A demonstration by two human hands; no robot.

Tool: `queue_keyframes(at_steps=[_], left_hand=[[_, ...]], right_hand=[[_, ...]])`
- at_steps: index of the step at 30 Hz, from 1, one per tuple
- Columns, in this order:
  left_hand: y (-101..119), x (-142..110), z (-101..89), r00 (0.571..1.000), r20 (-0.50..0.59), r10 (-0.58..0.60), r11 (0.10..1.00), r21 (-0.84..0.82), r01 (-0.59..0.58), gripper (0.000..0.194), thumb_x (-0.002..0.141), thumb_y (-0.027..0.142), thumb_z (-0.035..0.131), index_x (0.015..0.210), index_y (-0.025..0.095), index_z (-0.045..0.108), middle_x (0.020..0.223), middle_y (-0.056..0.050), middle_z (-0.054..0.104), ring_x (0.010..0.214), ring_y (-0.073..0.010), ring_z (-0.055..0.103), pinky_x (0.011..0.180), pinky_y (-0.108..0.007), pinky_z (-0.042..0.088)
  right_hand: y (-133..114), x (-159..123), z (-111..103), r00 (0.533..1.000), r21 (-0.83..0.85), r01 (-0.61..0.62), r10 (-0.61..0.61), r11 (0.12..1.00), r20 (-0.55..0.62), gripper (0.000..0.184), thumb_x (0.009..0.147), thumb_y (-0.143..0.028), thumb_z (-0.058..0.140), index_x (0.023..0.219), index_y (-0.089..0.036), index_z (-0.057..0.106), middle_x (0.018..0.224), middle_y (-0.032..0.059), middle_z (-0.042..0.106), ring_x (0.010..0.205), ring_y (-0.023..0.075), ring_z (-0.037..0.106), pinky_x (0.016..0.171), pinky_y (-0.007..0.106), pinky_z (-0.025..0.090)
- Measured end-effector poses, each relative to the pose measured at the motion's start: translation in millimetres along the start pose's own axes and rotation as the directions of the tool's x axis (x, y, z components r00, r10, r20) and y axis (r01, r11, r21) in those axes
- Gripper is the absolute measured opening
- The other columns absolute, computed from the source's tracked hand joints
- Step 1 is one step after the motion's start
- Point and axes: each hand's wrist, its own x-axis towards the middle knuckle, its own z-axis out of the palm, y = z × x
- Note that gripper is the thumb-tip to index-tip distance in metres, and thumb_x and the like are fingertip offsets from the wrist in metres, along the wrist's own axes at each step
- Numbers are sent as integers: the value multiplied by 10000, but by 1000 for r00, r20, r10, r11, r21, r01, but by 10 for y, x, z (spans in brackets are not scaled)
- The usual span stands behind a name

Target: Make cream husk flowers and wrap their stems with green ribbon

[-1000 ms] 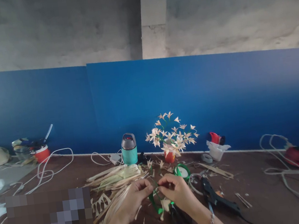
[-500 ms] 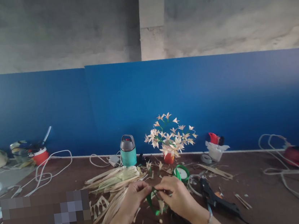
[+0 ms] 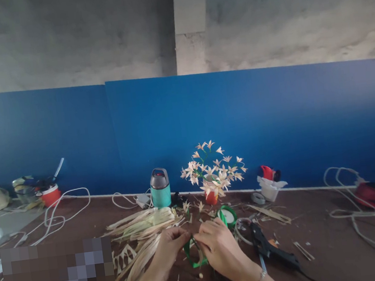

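Note:
My left hand (image 3: 171,248) is closed in a pinch, its thumb and forefinger on a green tape (image 3: 188,251). The tape hangs from the fingertips and curves under my right hand (image 3: 220,246). My right fingers are also pinched together, close against the left ones; what they grip is hidden behind them. Something pale, partly covered, shows inside the tape's loop. Just beyond my right hand stands a green tape roll (image 3: 228,216) with a white core. Long pale dried husks (image 3: 144,260) lie beside my left forearm.
Pale husk flowers (image 3: 217,173) stand in an orange-red pot at the back. Left of them is a turquoise container (image 3: 161,195). A black glue gun (image 3: 274,250) lies to the right, near a white tub (image 3: 270,188). White cables (image 3: 354,215) loop at far right.
My right hand has turned a little, its back now more toward me. The green tape's lower end has swung right, forming a rounder loop. My left hand stays almost in place.

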Motion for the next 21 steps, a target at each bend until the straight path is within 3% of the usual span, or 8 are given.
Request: queue_keyframes(at_steps=[6,14,18,21], left_hand=[[2,-15,9,999,-6,-39,999,9,39,374,580,486,675,530,134,558,425,78,362,409,-63,284,442,-214,187],[10,-18,27,997,-62,39,998,44,-36,373,592,490,656,548,129,573,446,61,397,438,-79,325,448,-220,201],[11,-8,14,992,-124,18,1000,9,-17,361,615,485,649,555,146,540,420,84,336,401,-65,283,434,-216,171],[42,-17,12,990,-138,12,999,-38,-17,372,595,500,662,565,152,533,422,86,340,390,-63,291,428,-214,176]], right_hand=[[2,8,1,1000,-24,20,-20,1000,13,194,795,-110,530,634,-192,599,654,-16,574,670,115,508,660,280,268],[-22,-4,5,1000,32,-14,13,999,17,166,793,-117,530,682,-203,619,672,-6,590,692,132,527,681,283,298],[29,32,-66,989,197,-131,141,972,-39,221,771,-128,537,932,-239,642,859,34,639,845,187,549,779,320,349],[112,68,-115,963,359,-223,262,907,-65,219,765,-178,540,947,-207,659,924,72,657,893,218,567,807,341,397]])
